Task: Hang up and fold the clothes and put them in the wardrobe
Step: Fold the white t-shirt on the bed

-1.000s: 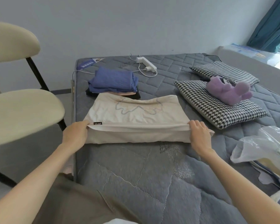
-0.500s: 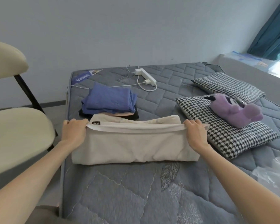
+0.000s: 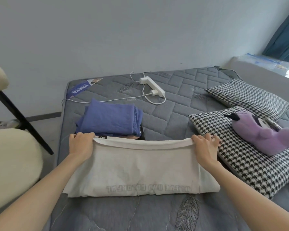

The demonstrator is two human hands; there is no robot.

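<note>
Shirt (image 3: 140, 169) lies folded on the bed (image 3: 182, 114). Left hand (image 3: 81, 144) grips its top edge at 9 o'clock, right hand (image 3: 205, 146) grips it at 3. Blue clothes (image 3: 110, 120) sit at 12.

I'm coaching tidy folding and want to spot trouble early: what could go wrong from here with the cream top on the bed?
1. The left hand and right hand grip the far edge of the cream top, right beside the blue pile; pushing it forward could skew that pile.
2. The top's right side lies close to the houndstooth pillow, so the fold may bunch there.
</note>
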